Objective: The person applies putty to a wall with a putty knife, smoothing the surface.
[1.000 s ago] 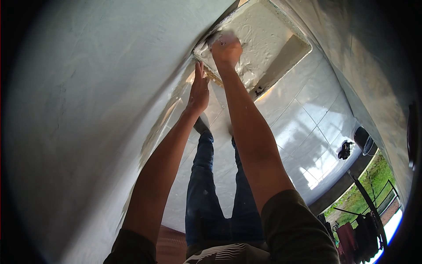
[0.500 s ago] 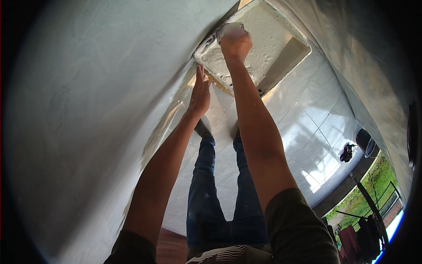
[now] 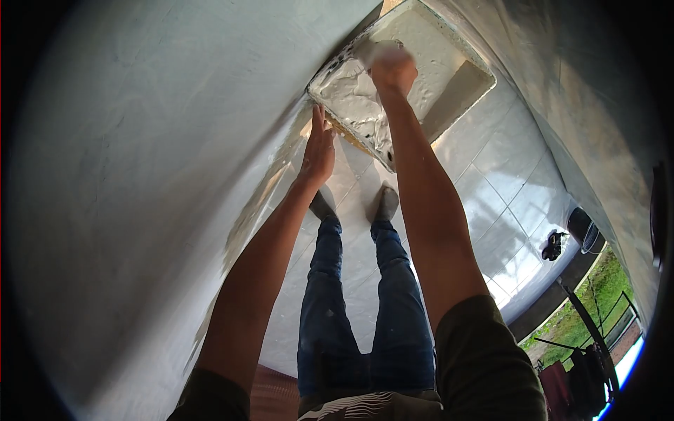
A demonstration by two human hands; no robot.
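Note:
A rectangular tray point(image 3: 455, 121) with whitish wet paste point(image 3: 347, 91) lies at the top centre, its near left edge close to the wall. My right hand point(image 3: 394, 70) is closed over the paste around something blurred that I cannot make out. My left hand point(image 3: 320, 153) is at the tray's lower left corner, fingers stretched out and together, touching or very near the rim. No object shows in it.
A smooth grey wall point(image 3: 140, 154) fills the left side. Pale floor tiles point(image 3: 491, 182) lie below the tray, with my feet on them. At the right are a black bucket point(image 3: 580, 223), a small dark object point(image 3: 554, 245) and hanging clothes point(image 3: 586, 379).
My right hand has moved a little to the right and down over the paste, leaving fresh marks in it. My left hand has hardly moved.

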